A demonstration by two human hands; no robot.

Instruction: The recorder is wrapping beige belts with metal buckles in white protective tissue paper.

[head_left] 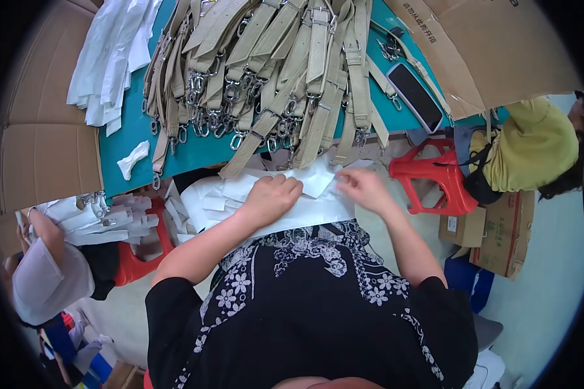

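Sheets and strips of white paper [240,189] lie across my lap, just below the table edge. My left hand [274,198] rests on them with its fingers curled closed around the paper; its fingertips are partly hidden. My right hand [363,188] is to the right, thumb and fingers pinched at the edge of a folded white sheet [317,179]. Just beyond my hands, a big pile of beige straps [318,45] with silver clasps and buckles covers the teal table [131,170]. Several strap ends overhang its near edge.
White paper strips [110,58] and a crumpled white scrap [133,160] lie left on the table. A phone [414,97] is at right. Cardboard boxes [48,97] flank the table. Red stools [428,174] stand either side, with a person in yellow [532,139] and another in white [52,279].
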